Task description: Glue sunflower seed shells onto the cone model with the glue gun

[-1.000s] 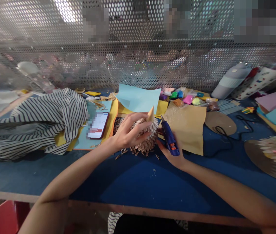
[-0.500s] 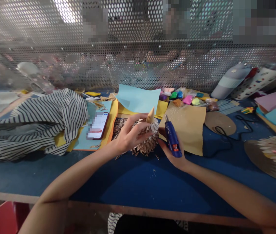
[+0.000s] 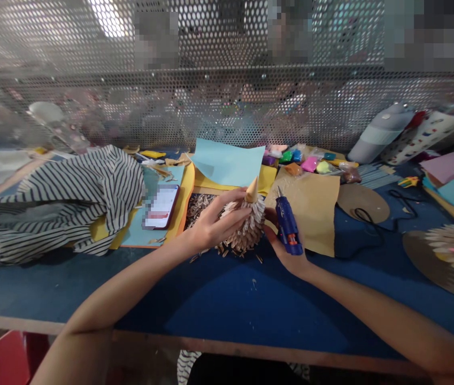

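Observation:
A cone-shaped craft piece [image 3: 246, 227] covered in pale seed-like scales, with a bare tan tip, stands on the blue table [image 3: 227, 299]. My left hand [image 3: 214, 222] curls round its left side, fingers pressed on the scales. My right hand [image 3: 286, 246] grips a blue glue gun [image 3: 289, 230] just right of the cone, nozzle pointing up and away. Loose seeds [image 3: 197, 206] lie in a heap behind the cone.
A phone [image 3: 161, 206] lies on coloured paper sheets [image 3: 227, 163] to the left, beside a striped cloth [image 3: 62, 198]. Brown paper [image 3: 315, 208], bags of coloured bits [image 3: 307, 160], a black cord [image 3: 375, 224] and a second scaled piece [image 3: 451, 251] are on the right. A perforated metal screen [image 3: 227, 107] closes the back.
The cone has been tipped more upright, its tip shifting right. My right hand with the glue gun has moved slightly right and the nozzle has risen.

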`<state>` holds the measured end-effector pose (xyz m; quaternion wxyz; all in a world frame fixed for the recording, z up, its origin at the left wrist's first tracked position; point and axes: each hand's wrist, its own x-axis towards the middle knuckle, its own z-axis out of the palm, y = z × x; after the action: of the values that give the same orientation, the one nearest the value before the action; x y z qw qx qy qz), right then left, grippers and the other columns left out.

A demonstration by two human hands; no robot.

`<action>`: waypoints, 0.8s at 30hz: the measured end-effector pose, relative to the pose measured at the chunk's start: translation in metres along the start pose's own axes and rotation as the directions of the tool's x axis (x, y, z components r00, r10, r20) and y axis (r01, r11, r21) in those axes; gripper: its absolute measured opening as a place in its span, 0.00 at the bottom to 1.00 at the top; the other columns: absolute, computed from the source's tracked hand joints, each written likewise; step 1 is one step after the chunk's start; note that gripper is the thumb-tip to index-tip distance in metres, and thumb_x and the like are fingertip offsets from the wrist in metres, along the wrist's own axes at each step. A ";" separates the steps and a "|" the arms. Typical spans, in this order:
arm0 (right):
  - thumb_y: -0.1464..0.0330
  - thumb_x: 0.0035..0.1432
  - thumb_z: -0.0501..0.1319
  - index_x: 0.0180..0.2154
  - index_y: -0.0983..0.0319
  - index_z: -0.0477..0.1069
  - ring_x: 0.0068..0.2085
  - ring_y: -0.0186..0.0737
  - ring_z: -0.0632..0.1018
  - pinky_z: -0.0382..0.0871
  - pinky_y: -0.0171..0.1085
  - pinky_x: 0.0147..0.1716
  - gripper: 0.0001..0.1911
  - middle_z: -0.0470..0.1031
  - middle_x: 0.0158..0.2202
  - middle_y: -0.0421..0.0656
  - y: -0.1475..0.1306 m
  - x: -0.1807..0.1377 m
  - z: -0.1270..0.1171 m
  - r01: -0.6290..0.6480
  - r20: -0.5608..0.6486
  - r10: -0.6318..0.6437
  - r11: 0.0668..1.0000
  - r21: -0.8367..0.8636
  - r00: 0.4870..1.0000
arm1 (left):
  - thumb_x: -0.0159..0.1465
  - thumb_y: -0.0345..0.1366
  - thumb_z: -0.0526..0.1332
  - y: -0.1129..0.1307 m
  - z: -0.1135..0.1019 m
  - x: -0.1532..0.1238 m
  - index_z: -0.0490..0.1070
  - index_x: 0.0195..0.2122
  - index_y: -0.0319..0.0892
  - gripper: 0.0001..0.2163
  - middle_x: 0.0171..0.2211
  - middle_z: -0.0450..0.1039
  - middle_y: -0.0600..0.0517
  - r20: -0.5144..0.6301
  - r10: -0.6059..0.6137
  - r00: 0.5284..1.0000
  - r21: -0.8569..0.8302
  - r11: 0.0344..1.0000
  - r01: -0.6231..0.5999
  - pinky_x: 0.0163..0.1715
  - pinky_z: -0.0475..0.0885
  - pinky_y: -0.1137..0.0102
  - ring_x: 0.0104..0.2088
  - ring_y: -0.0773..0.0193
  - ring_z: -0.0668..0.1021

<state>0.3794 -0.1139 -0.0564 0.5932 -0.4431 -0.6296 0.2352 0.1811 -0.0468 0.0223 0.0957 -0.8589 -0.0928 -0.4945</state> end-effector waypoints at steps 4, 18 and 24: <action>0.66 0.61 0.61 0.53 0.53 0.66 0.50 0.45 0.79 0.73 0.50 0.54 0.19 0.77 0.51 0.45 0.000 0.000 0.001 0.007 -0.009 -0.007 1.000 -0.023 1.000 | 0.64 0.24 0.61 0.000 -0.001 0.000 0.71 0.48 0.37 0.12 0.52 0.68 0.41 0.003 -0.006 1.000 -0.010 1.000 0.006 0.50 0.80 0.63 0.54 0.56 0.75; 0.64 0.61 0.61 0.51 0.53 0.67 0.50 0.45 0.79 0.74 0.49 0.53 0.16 0.77 0.50 0.44 -0.001 0.000 0.003 -0.028 -0.022 0.029 1.000 0.007 0.999 | 0.65 0.26 0.61 -0.001 0.001 -0.001 0.70 0.50 0.41 0.13 0.51 0.69 0.44 -0.022 -0.018 1.000 -0.025 1.000 0.018 0.49 0.80 0.62 0.55 0.57 0.75; 0.65 0.61 0.62 0.50 0.54 0.69 0.49 0.45 0.80 0.74 0.50 0.54 0.15 0.78 0.48 0.45 -0.003 0.000 0.002 -0.029 -0.040 0.030 0.999 0.020 0.999 | 0.64 0.24 0.62 0.000 0.001 0.000 0.70 0.49 0.37 0.12 0.50 0.68 0.42 -0.030 -0.007 1.000 -0.044 0.999 0.006 0.51 0.79 0.61 0.55 0.54 0.75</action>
<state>0.3771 -0.1150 -0.0541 0.6065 -0.4511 -0.6087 0.2411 0.1816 -0.0463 0.0217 0.0765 -0.8528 -0.0832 -0.5098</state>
